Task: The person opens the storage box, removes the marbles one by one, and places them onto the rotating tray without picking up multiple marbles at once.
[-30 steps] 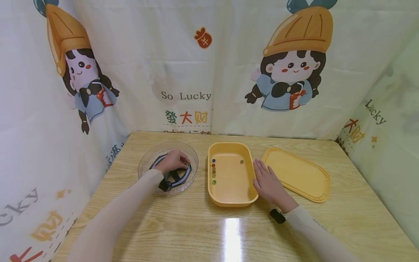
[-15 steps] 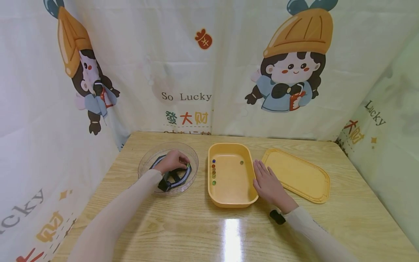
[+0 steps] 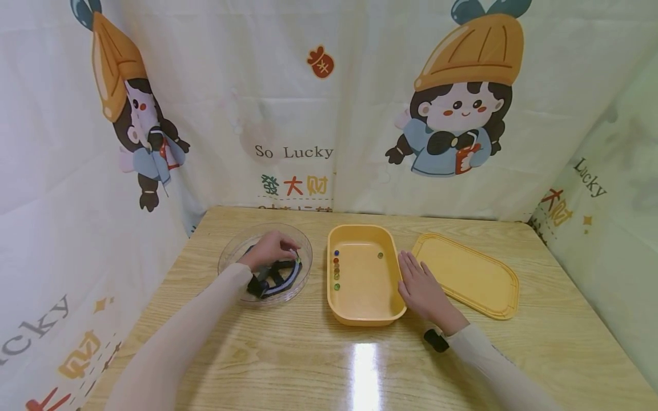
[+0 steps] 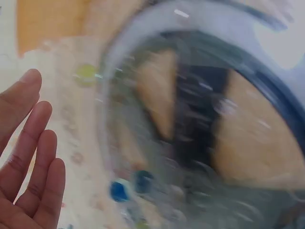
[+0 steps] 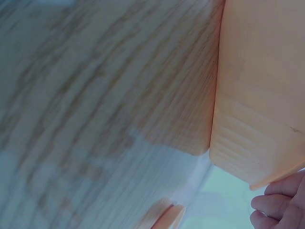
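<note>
My left hand (image 3: 271,250) is over a clear round bowl (image 3: 226,279) on the left of the table. Inside the bowl lies a dark ring-shaped piece (image 3: 288,285) with a pale stripe and crossbars. In the left wrist view the thumb and fingers (image 4: 40,124) are loosely extended and hold nothing. A yellow-green marble (image 4: 86,74) is just beyond the fingertips, beside the ring. My right hand (image 3: 422,288) lies flat-fingered against the right rim of a yellow plastic basin (image 3: 367,314). Several marbles (image 3: 336,269) line the basin's left side, and a single marble (image 3: 380,255) is at upper right.
A yellow tray-like lid (image 3: 465,274) lies on the wooden table (image 3: 288,359), right of the basin. A printed curtain (image 3: 360,114) encloses the table's back and sides. Blue marbles (image 4: 119,191) show blurred in the left wrist view.
My left hand has let go of the yellow-green marble and drawn slightly up from the ring. The right hand has stayed at the basin's rim.
</note>
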Tool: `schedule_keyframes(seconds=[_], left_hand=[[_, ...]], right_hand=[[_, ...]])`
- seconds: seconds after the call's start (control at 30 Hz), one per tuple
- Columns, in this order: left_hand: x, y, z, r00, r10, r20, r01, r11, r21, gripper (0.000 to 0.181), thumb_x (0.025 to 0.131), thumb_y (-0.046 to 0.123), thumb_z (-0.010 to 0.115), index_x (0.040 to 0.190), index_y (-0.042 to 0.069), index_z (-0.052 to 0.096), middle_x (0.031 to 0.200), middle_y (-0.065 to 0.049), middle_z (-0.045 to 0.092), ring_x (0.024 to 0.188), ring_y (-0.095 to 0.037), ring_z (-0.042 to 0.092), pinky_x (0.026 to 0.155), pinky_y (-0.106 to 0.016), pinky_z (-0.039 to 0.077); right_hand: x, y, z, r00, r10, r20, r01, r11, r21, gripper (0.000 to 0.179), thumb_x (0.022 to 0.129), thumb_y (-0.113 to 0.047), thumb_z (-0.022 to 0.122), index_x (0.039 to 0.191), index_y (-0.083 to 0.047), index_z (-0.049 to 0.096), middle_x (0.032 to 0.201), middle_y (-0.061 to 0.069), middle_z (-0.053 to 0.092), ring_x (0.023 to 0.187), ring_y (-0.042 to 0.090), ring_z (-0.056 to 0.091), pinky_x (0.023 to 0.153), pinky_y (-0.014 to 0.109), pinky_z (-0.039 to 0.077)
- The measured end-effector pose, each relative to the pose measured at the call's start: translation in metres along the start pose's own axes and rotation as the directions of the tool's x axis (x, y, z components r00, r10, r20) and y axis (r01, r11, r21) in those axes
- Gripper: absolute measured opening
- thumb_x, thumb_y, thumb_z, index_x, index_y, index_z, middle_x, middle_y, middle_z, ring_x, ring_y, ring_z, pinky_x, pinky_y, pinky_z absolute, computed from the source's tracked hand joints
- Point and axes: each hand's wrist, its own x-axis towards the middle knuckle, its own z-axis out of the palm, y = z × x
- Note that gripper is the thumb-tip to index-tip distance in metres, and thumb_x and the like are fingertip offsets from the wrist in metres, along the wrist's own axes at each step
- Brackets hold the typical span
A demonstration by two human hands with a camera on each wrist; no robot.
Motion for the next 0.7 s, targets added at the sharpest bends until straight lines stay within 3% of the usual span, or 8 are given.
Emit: schedule_keyframes(seconds=[0.27, 0.43, 0.7], left_hand=[[0.006, 0.035, -0.004, 0.995, 0.035, -0.089, -0.033, 0.999, 0.021, 0.029, 0.086, 0.022, 0.067, 0.114, 0.011, 0.069, 0.109, -0.005, 0.071, 0.098, -0.019, 0.064, 0.087, -0.037, 0.051], [0.01, 0.058, -0.001, 0.992, 0.032, -0.118, -0.037, 0.998, -0.041, 0.032, 0.086, 0.027, 0.068, 0.115, 0.013, 0.069, 0.108, -0.004, 0.071, 0.097, -0.018, 0.063, 0.088, -0.037, 0.05], [0.029, 0.083, 0.013, 0.98, 0.06, -0.19, -0.084, 0.989, -0.122, 0.03, 0.085, 0.022, 0.069, 0.113, 0.011, 0.069, 0.109, -0.007, 0.07, 0.094, -0.018, 0.064, 0.084, -0.033, 0.052]], right_hand=[[0.0, 0.0, -0.001, 1.0, 0.009, 0.017, -0.009, 1.0, 0.0, 0.058, 0.097, -0.018, 0.042, 0.144, 0.009, 0.022, 0.152, 0.024, 0.024, 0.141, 0.038, 0.023, 0.112, 0.056, 0.021], [0.0, 0.0, 0.0, 1.0, 0.009, 0.015, -0.009, 1.0, -0.001, 0.058, 0.097, -0.018, 0.042, 0.144, 0.009, 0.023, 0.152, 0.024, 0.024, 0.141, 0.039, 0.023, 0.112, 0.056, 0.021], [0.0, 0.0, 0.001, 1.0, 0.007, 0.007, -0.007, 1.0, 0.002, 0.058, 0.096, -0.018, 0.042, 0.144, 0.009, 0.024, 0.152, 0.024, 0.025, 0.141, 0.038, 0.024, 0.112, 0.056, 0.021]])
